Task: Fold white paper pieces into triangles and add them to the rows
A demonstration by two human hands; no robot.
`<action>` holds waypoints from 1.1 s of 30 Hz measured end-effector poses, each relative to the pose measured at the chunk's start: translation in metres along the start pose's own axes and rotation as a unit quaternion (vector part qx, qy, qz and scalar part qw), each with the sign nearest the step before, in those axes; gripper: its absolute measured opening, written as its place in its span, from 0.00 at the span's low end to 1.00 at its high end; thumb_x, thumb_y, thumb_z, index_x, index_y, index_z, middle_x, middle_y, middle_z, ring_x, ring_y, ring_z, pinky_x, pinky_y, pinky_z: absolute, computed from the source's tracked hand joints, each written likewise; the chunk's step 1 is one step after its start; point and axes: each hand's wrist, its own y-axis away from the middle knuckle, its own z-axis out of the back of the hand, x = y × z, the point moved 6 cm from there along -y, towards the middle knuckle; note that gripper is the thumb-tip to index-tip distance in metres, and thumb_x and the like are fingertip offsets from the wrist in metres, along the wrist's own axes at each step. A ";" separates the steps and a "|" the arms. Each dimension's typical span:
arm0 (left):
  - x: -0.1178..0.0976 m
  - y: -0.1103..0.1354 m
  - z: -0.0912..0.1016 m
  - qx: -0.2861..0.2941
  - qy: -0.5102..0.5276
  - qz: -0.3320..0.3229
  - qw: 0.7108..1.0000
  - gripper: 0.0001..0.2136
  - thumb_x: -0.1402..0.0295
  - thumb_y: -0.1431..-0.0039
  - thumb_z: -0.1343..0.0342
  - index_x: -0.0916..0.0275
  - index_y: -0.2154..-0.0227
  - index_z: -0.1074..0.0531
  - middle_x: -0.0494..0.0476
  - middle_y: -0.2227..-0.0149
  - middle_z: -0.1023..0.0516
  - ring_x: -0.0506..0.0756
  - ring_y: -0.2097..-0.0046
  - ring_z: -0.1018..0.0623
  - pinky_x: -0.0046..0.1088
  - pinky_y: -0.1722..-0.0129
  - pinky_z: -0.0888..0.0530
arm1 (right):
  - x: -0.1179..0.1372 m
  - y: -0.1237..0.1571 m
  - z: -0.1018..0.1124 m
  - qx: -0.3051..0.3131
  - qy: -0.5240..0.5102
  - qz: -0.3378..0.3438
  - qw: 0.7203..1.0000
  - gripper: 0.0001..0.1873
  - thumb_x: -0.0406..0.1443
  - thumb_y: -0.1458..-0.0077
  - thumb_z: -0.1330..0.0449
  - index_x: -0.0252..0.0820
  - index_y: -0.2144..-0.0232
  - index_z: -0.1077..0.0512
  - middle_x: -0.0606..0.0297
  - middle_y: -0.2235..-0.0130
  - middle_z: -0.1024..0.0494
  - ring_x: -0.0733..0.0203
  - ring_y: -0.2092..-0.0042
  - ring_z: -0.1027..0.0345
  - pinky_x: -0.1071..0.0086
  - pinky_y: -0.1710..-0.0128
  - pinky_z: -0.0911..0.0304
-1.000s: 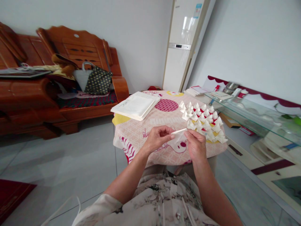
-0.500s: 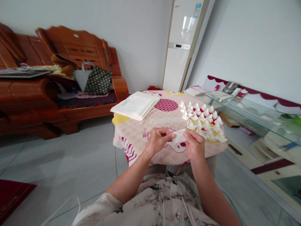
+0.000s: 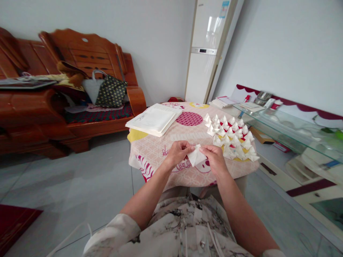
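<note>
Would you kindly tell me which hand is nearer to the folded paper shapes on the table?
The right hand is nearer, just left of the folded paper shapes. The left hand is farther left, across the white paper piece that both hands hold.

Your left hand (image 3: 178, 155) and right hand (image 3: 215, 159) cover parts of the white paper (image 3: 196, 157) | print (image 3: 143, 117) on white stack (image 3: 160, 120) too small for you to read | wooden seating (image 3: 24, 110) cut off left

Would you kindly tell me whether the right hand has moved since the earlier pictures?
Yes, the right hand has shifted leftward in the view, nearer the white paper stack, which has stayed in place.
</note>
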 end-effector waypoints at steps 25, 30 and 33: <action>0.024 -0.061 0.025 0.132 -0.415 -0.234 0.869 0.19 0.85 0.49 0.49 0.65 0.57 0.22 0.63 0.54 0.20 0.57 0.51 0.21 0.36 0.49 0.26 | -0.037 -0.130 -0.026 0.106 0.428 0.039 0.897 0.12 0.33 0.53 0.40 0.40 0.86 0.25 0.69 0.84 0.32 0.64 0.76 0.38 0.71 0.75 0.50; 0.043 -0.057 0.025 0.190 -0.437 -0.246 0.844 0.22 0.85 0.47 0.52 0.63 0.54 0.21 0.63 0.50 0.20 0.57 0.48 0.21 0.36 0.47 0.24 | -0.038 -0.126 -0.020 0.087 0.470 0.043 0.877 0.08 0.32 0.53 0.38 0.40 0.81 0.21 0.64 0.78 0.23 0.61 0.72 0.32 0.70 0.72 0.46; 0.045 -0.053 0.028 0.187 -0.437 -0.240 0.846 0.23 0.84 0.45 0.52 0.62 0.52 0.22 0.62 0.48 0.21 0.57 0.47 0.22 0.35 0.47 0.24 | -0.034 -0.123 -0.014 0.075 0.481 0.064 0.871 0.08 0.30 0.54 0.39 0.40 0.80 0.21 0.64 0.76 0.22 0.61 0.71 0.31 0.71 0.70 0.44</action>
